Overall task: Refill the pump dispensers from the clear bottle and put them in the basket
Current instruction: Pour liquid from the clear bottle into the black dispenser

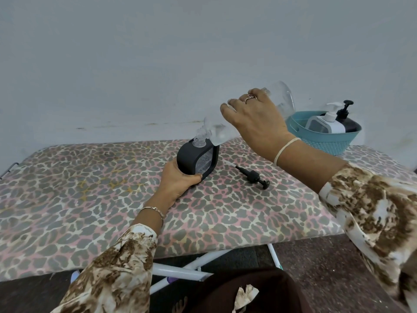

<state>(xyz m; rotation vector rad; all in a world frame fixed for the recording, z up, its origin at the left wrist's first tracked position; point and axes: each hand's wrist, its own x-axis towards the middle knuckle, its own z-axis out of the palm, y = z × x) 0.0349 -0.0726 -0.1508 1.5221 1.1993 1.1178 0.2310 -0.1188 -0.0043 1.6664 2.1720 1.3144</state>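
right hand [252,118] grips clear bottle [279,98] tilted neck-down onto black dispenser [196,159] mouth; left hand [178,179] clasps its base.

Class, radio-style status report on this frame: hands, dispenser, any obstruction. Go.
Left hand steadies black dispenser. Right hand tips clear bottle into its open neck. Pump lies loose beside it. Nothing in the way.
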